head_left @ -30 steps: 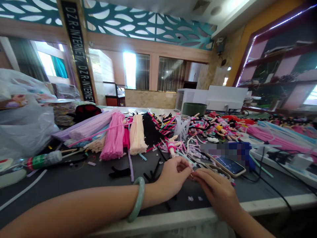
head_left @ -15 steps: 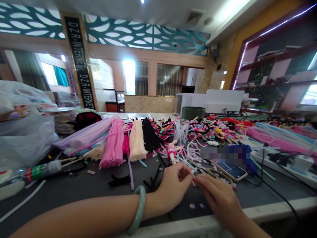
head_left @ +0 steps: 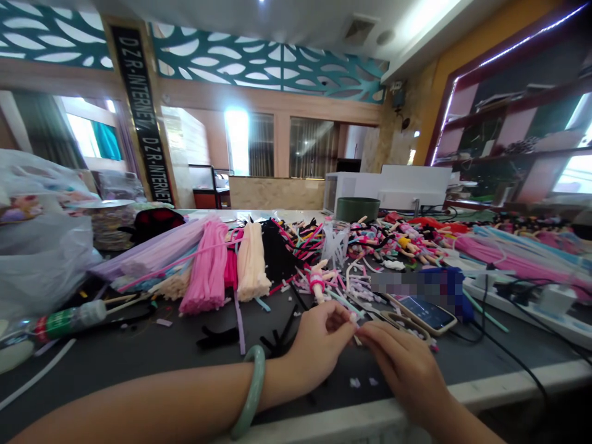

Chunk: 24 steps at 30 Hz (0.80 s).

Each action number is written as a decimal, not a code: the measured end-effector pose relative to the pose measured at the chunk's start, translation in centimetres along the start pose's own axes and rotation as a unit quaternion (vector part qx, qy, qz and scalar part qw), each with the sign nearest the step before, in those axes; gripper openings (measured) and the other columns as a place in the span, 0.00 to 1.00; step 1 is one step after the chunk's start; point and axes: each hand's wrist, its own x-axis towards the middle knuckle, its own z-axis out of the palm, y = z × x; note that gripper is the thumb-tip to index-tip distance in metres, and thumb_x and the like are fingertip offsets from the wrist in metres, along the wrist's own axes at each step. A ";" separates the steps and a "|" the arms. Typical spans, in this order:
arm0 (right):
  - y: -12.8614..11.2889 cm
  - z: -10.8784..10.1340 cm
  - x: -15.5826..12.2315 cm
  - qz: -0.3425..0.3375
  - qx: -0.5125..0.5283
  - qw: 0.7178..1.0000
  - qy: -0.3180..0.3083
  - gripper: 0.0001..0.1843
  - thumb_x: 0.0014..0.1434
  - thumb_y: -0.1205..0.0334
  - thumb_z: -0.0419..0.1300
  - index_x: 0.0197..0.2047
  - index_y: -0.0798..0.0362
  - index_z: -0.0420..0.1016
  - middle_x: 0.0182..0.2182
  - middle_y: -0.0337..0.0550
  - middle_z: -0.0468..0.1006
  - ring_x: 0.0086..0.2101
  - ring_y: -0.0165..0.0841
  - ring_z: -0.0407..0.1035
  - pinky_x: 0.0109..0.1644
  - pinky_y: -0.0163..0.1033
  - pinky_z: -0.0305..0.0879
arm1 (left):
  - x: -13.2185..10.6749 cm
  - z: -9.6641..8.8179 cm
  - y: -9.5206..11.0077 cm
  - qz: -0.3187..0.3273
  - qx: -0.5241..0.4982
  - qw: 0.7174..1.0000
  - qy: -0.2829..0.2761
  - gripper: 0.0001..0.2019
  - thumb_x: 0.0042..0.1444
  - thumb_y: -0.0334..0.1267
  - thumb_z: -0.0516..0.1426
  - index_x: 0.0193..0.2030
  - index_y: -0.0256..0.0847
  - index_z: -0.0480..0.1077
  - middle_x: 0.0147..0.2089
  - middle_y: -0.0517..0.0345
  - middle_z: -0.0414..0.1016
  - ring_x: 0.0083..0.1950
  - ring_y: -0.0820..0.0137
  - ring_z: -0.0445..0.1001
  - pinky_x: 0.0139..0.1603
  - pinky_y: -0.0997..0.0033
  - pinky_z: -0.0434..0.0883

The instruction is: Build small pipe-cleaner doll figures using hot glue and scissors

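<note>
Left hand [head_left: 319, 351], jade bangle [head_left: 252, 391] on the wrist, just above the near edge of the dark tabletop [head_left: 139, 364], its grip closed in a tight pinch on a small pale piece [head_left: 354, 318] partly hidden by the fingers. Right hand [head_left: 402, 364] just beside it at 3 o'clock, fingers [head_left: 377, 333] curled toward the same piece, grip half closed, with any contact impossible to make out. Two tiny pale bits [head_left: 361, 382] on the tabletop at 6 o'clock from the pinch. At 11 o'clock, a small doll [head_left: 318, 287] with a pink-wrapped middle, on a heap of cut pipe cleaners [head_left: 296, 277]. At 12 o'clock, a clear plastic cup [head_left: 335, 243], with a dark green bowl [head_left: 356, 209] farther on. At 10 o'clock, bundles of pink pipe cleaners [head_left: 210, 268], cream pipe cleaners [head_left: 252, 262] and black pipe cleaners [head_left: 277, 253]. At 2 o'clock, a phone [head_left: 423, 312] and a pile of dolls [head_left: 407, 237] beyond it. At 9 o'clock, a plastic bag [head_left: 41, 265].
</note>
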 end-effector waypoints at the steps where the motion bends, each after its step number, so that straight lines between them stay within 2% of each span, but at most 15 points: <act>1: 0.0 0.0 0.0 0.007 0.008 1.000 -0.006 0.10 0.62 0.70 0.51 0.43 0.54 0.72 0.35 0.46 0.80 0.36 0.32 0.76 0.38 0.34 0.72 | -0.1 -0.1 0.0 0.017 0.017 1.000 0.000 0.04 0.51 0.34 0.56 0.31 0.37 0.66 0.28 0.60 0.68 0.29 0.73 0.68 0.32 0.74 0.66; 4: -0.1 -0.1 0.0 0.021 0.021 1.000 -0.009 0.10 0.62 0.69 0.51 0.43 0.54 0.71 0.36 0.46 0.80 0.36 0.32 0.75 0.38 0.34 0.72 | -0.3 -0.2 0.2 0.063 0.072 0.995 -0.003 0.03 0.54 0.34 0.54 0.33 0.38 0.67 0.28 0.61 0.68 0.30 0.74 0.67 0.32 0.75 0.65; 14: 0.0 -0.1 -0.1 0.010 0.004 1.000 0.012 0.10 0.61 0.70 0.51 0.44 0.53 0.70 0.34 0.46 0.80 0.34 0.33 0.76 0.38 0.34 0.71 | -1.0 -0.2 0.9 0.127 0.169 0.977 -0.008 0.05 0.53 0.30 0.52 0.34 0.38 0.69 0.30 0.60 0.70 0.31 0.74 0.67 0.33 0.77 0.64; 19: 0.1 0.0 -0.3 0.003 -0.014 1.000 0.017 0.09 0.61 0.70 0.51 0.43 0.54 0.71 0.33 0.46 0.80 0.34 0.33 0.76 0.37 0.34 0.71 | -1.1 -0.2 1.1 0.138 0.199 0.970 -0.020 0.05 0.53 0.30 0.52 0.33 0.38 0.69 0.29 0.61 0.70 0.30 0.75 0.67 0.33 0.78 0.63; 24: 0.0 -0.1 -0.2 0.010 -0.005 1.000 0.011 0.09 0.61 0.70 0.51 0.42 0.55 0.71 0.33 0.47 0.80 0.33 0.32 0.75 0.36 0.34 0.70 | -0.9 -0.2 0.9 0.124 0.182 0.975 -0.024 0.05 0.54 0.30 0.52 0.34 0.38 0.69 0.29 0.61 0.70 0.31 0.74 0.67 0.33 0.77 0.64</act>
